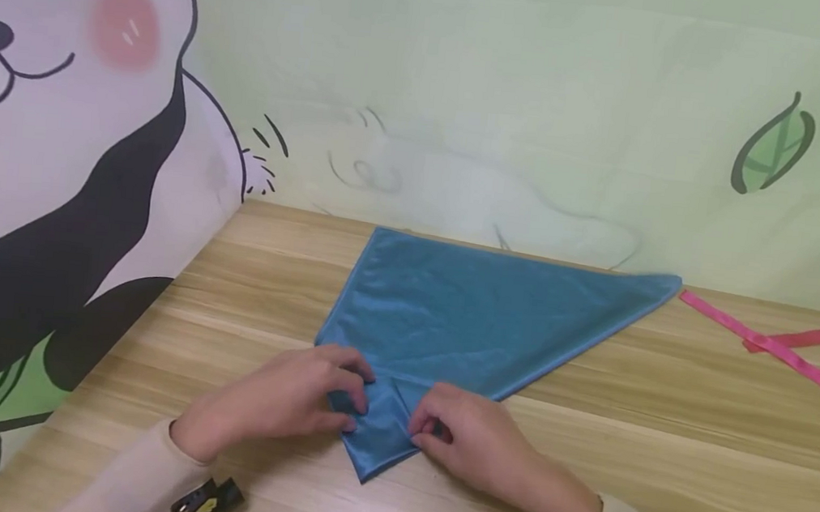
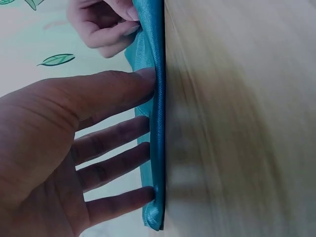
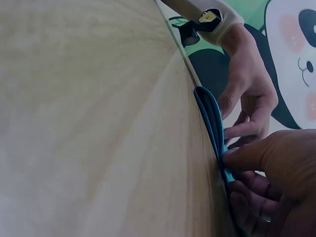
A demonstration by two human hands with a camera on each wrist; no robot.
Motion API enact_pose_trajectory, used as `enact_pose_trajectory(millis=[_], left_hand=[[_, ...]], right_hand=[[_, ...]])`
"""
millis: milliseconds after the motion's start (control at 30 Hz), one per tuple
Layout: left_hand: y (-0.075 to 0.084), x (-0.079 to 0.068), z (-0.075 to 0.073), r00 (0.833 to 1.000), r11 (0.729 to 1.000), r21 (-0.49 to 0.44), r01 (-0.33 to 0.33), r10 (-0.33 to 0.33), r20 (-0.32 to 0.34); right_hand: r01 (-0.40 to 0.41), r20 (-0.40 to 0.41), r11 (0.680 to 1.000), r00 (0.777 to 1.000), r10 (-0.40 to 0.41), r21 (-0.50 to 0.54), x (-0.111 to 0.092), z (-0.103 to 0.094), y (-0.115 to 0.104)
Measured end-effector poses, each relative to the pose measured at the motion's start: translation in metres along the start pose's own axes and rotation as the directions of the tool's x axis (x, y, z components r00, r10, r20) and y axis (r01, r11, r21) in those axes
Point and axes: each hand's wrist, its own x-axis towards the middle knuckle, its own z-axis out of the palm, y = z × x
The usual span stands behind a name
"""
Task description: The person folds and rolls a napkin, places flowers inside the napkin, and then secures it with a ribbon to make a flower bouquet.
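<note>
A blue cloth point(image 1: 464, 309) lies on the wooden table, its near corner folded over into a small pointed flap. My left hand point(image 1: 295, 392) rests on the left side of that flap; the left wrist view shows its thumb and spread, fairly straight fingertips touching the cloth. On the flap's right edge, my right hand point(image 1: 474, 440) pinches the cloth between thumb and fingers. Layers of the folded cloth point(image 3: 210, 116) stack in a rounded bend in the right wrist view. Part of the flap is hidden under the left fingers.
Two pink ribbons point(image 1: 776, 343) cross on the table point(image 1: 657, 440) at the right. Behind the table hangs a pale green backdrop point(image 1: 505, 93) with a printed panda at the left. A small black device point(image 1: 209, 499) sits at the left wrist.
</note>
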Motion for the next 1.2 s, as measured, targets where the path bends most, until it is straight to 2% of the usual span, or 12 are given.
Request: enact_pose_trajectory(millis=[133,267,400,733,933,1067,1200], left_hand=[[0.000,0.000,0.000,0.999,0.999,0.023,-0.036,0.036,-0.001],[0.001,-0.001,-0.002,0.995,0.996,-0.003,-0.089,0.090,0.038],[0.003,-0.002,-0.005,0.993,0.995,-0.036,-0.095,0.097,0.067],[0.004,-0.001,-0.006,0.994,0.992,-0.089,-0.092,0.097,0.055],[0.005,-0.002,-0.005,0.990,0.993,-0.073,-0.090,0.097,0.104],[0.005,-0.002,-0.002,0.990,0.993,-0.052,-0.110,0.113,0.080],[0.006,0.001,0.005,0.991,0.991,-0.006,-0.135,0.135,0.009]], right_hand=[[0.077,-0.011,0.993,0.997,-0.078,-0.084,-0.001,0.003,-0.006],[0.135,-0.032,0.974,0.989,-0.143,-0.181,-0.002,0.006,-0.012],[0.155,-0.052,0.966,0.984,-0.169,-0.209,-0.002,0.008,-0.015],[0.113,-0.053,0.986,0.991,-0.121,-0.122,-0.001,0.011,-0.011],[0.098,-0.029,0.990,0.994,-0.102,-0.102,0.000,0.011,-0.015],[0.083,0.013,0.979,0.997,-0.082,-0.188,0.000,0.010,-0.029],[0.067,0.098,0.938,0.995,-0.036,-0.341,0.003,0.010,-0.045]])
